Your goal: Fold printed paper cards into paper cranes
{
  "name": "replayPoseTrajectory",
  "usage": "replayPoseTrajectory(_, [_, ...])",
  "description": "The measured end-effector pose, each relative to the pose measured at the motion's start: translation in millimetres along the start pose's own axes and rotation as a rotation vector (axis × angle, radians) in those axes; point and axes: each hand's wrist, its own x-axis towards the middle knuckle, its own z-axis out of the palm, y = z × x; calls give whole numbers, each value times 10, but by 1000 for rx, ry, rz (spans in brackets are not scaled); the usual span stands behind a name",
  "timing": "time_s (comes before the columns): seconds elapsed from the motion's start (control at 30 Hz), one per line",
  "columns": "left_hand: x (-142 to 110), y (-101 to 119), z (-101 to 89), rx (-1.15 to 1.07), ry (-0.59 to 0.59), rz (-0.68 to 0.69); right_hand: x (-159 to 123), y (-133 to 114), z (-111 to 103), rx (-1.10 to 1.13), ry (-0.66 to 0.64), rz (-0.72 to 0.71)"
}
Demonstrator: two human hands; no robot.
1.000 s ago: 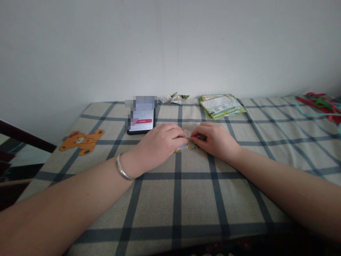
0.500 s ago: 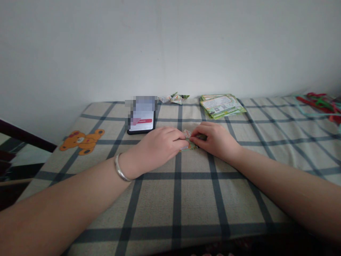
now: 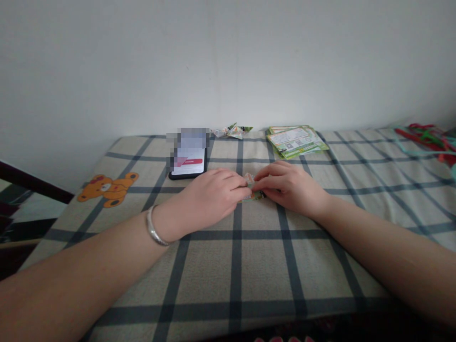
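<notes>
A small folded printed paper (image 3: 254, 195), green, white and orange, lies on the checked tablecloth (image 3: 260, 266) between my two hands. From the left, my left hand (image 3: 213, 197) presses on it with the fingers together, and a silver bangle (image 3: 155, 228) circles that wrist. My right hand (image 3: 294, 187) is closed at the paper's right side, thumb and fingertips pinched on it. Most of the paper is hidden under the fingers, so its folds are hard to make out.
Beyond my left hand a phone (image 3: 188, 159) lies with its screen lit. Folded paper pieces (image 3: 233, 130) rest by the wall. A stack of printed sheets (image 3: 297, 142) sits at the back right. Coloured strings (image 3: 425, 137) lie far right, and a bear picture (image 3: 109, 189) is at left.
The fingers of my right hand have stretched slightly leftward over the paper, nearer my left fingertips. My left hand has barely moved, and the paper stays in place.
</notes>
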Motion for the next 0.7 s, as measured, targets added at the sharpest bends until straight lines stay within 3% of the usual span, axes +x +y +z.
replayPoseTrajectory(0.2, [-6, -16, 14, -32, 24, -9, -29, -9, -45, -91, -52, -97])
replayPoseTrajectory(0.7, [-7, 15, -14, -19, -2, -10, 9, -75, -120, -213, -127, -35])
